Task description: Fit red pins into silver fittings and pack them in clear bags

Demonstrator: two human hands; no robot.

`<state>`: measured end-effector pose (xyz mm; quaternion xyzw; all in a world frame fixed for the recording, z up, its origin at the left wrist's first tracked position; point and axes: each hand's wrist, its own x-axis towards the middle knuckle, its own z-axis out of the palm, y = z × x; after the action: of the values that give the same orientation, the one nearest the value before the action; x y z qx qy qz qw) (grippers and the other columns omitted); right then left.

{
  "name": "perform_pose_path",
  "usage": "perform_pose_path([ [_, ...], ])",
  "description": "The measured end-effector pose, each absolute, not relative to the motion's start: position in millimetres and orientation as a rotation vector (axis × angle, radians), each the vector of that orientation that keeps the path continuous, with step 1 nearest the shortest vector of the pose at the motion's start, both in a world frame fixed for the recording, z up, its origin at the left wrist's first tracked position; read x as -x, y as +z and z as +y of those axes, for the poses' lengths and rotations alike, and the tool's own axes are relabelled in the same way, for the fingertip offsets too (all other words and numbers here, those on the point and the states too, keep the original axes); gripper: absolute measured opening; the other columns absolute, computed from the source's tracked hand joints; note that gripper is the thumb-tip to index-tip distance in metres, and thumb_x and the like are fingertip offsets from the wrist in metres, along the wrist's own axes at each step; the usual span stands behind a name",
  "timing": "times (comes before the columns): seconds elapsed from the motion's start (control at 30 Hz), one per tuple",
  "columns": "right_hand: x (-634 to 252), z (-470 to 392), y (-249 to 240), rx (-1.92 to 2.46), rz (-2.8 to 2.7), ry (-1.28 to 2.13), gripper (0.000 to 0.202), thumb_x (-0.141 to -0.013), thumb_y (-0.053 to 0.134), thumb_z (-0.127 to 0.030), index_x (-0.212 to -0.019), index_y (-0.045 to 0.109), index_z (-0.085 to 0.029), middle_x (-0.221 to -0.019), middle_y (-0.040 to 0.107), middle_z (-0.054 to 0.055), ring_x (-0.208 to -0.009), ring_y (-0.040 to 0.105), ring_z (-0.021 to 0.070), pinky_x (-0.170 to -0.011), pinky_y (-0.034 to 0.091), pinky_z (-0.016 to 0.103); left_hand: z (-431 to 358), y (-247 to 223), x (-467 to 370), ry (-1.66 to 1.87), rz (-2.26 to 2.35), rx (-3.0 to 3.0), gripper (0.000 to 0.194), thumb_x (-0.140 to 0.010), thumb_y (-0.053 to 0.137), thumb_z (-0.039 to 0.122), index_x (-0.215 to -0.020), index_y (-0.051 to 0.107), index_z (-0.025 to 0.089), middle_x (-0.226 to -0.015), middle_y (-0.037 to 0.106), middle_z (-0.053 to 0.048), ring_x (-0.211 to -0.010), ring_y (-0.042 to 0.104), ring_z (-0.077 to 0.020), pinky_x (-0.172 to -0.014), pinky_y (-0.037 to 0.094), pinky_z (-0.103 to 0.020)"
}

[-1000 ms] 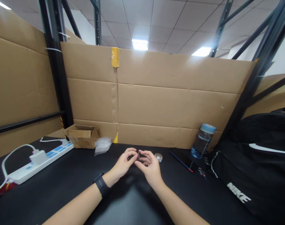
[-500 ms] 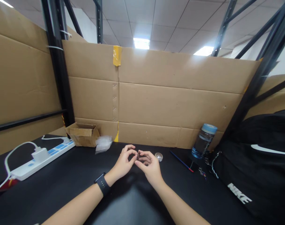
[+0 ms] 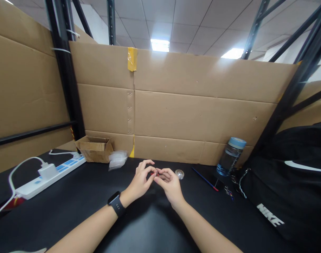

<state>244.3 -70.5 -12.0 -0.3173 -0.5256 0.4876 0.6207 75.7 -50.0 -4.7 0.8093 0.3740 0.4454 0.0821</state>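
Both hands meet over the middle of the black table, fingertips pinched together around a small thin reddish piece (image 3: 156, 173), too small and covered to name. My left hand (image 3: 141, 178), with a dark watch (image 3: 116, 203) on its wrist, closes thumb and index finger on the piece's left side. My right hand (image 3: 170, 186) grips the same piece from the right, its fingers curled behind. Just right of the right fingertips lies a small round clear item (image 3: 179, 174), perhaps a roll of tape. Most of the held piece is hidden by fingers.
On the left are a white power strip (image 3: 51, 179), an open cardboard box (image 3: 94, 150) and clear plastic bags (image 3: 117, 160). To the right are a blue pen-like stick (image 3: 204, 178), keys (image 3: 229, 192), a water bottle (image 3: 230, 158) and a black backpack (image 3: 289, 189). A cardboard wall (image 3: 176, 116) stands behind.
The held piece has turned between the fingertips; it looked dark brown before and shows red now. Both hands stay nearly in place, and the view has shifted slightly.
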Motion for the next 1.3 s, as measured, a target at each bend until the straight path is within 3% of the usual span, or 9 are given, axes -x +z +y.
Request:
perform_pose_path([
  [0.13, -248, -69, -9, 0.754, -1.297, 1.075, 0.031, -0.071, 0.087, -0.040, -0.085, 0.069, -0.020, -0.107, 0.076, 0.010, -0.103, 0.070, 0.0273, -0.096, 0.053, 0.043, -55, 2, -76, 1.355, 1.167, -2.456, 0.016, -0.101, 0.051, 0.031, -0.099, 0.066, 0.025, -0.133, 0.051, -0.008, -0.124, 0.047, -0.0272, -0.104, 0.039, -0.049],
  [0.33, -253, -68, -8, 0.886, -1.482, 0.785, 0.029, -0.095, 0.059, -0.046, -0.091, 0.072, -0.021, -0.117, 0.068, 0.010, -0.109, 0.064, 0.0251, -0.091, 0.050, 0.037, -59, 11, -76, 1.380, 1.186, -2.480, 0.017, -0.099, 0.055, 0.033, -0.092, 0.068, 0.025, -0.130, 0.052, -0.007, -0.124, 0.047, -0.0270, -0.103, 0.039, -0.047],
  [0.5, -256, -72, -5, 1.001, -1.661, 0.532, 0.020, -0.096, 0.057, -0.038, -0.090, 0.068, -0.023, -0.125, 0.061, 0.009, -0.118, 0.056, 0.0256, -0.094, 0.048, 0.038, -58, 13, -73, 1.399, 1.157, -2.471, 0.015, -0.100, 0.054, 0.033, -0.096, 0.067, 0.025, -0.129, 0.054, -0.007, -0.124, 0.049, -0.0266, -0.105, 0.038, -0.047],
  [0.67, -262, -75, 1, 1.059, -1.824, 0.310, 0.015, -0.097, 0.056, -0.030, -0.089, 0.067, -0.024, -0.129, 0.058, 0.008, -0.125, 0.049, 0.0269, -0.108, 0.038, 0.046, -59, 21, -63, 1.324, 1.103, -2.477, 0.025, -0.099, 0.056, 0.043, -0.119, 0.061, 0.030, -0.139, 0.051, -0.006, -0.131, 0.045, -0.0270, -0.109, 0.036, -0.048],
  [0.93, -266, -71, 0, 1.071, -1.885, 0.224, 0.012, -0.097, 0.055, -0.027, -0.091, 0.065, -0.024, -0.133, 0.055, 0.009, -0.125, 0.047, 0.0279, -0.107, 0.039, 0.049, -51, 10, -60, 0.970, 1.106, -2.639, 0.023, -0.089, 0.068, 0.047, -0.105, 0.071, 0.030, -0.138, 0.055, -0.006, -0.132, 0.040, -0.0325, -0.108, 0.035, -0.056],
  [1.07, -275, -70, 7, 1.089, -1.961, 0.186, 0.012, -0.098, 0.055, -0.027, -0.093, 0.066, -0.025, -0.136, 0.055, 0.008, -0.127, 0.046, 0.0281, -0.106, 0.039, 0.050, -45, 15, -53, 0.948, 1.001, -2.648, 0.045, -0.087, 0.070, 0.046, -0.130, 0.061, 0.033, -0.144, 0.051, -0.008, -0.134, 0.043, -0.0319, -0.111, 0.036, -0.054],
  [1.13, -283, -68, 9, 1.120, -2.070, 0.176, 0.011, -0.097, 0.056, -0.026, -0.093, 0.067, -0.025, -0.138, 0.054, 0.008, -0.129, 0.044, 0.0291, -0.105, 0.039, 0.052, -39, 22, -43, 1.077, 1.016, -2.600, 0.045, -0.093, 0.062, 0.043, -0.136, 0.056, 0.032, -0.145, 0.050, -0.009, -0.133, 0.045, -0.0293, -0.112, 0.037, -0.049],
  [1.2, -290, -65, 8, 1.158, -2.182, 0.181, 0.009, -0.095, 0.060, -0.025, -0.090, 0.068, -0.024, -0.140, 0.053, 0.008, -0.130, 0.043, 0.0298, -0.105, 0.038, 0.054, -29, 26, -28, 1.247, 1.099, -2.529, 0.030, -0.099, 0.051, 0.034, -0.126, 0.063, 0.028, -0.134, 0.057, -0.008, -0.126, 0.052, -0.0257, -0.110, 0.040, -0.045],
  [1.3, -298, -59, 2, 1.180, -2.272, 0.205, 0.010, -0.093, 0.063, -0.024, -0.084, 0.068, -0.022, -0.137, 0.055, 0.008, -0.127, 0.044, 0.0288, -0.106, 0.036, 0.054, -12, 22, -4, 1.209, 1.265, -2.567, 0.019, -0.093, 0.056, 0.031, -0.101, 0.073, 0.026, -0.119, 0.063, -0.005, -0.115, 0.056, -0.0258, -0.106, 0.041, -0.045],
])
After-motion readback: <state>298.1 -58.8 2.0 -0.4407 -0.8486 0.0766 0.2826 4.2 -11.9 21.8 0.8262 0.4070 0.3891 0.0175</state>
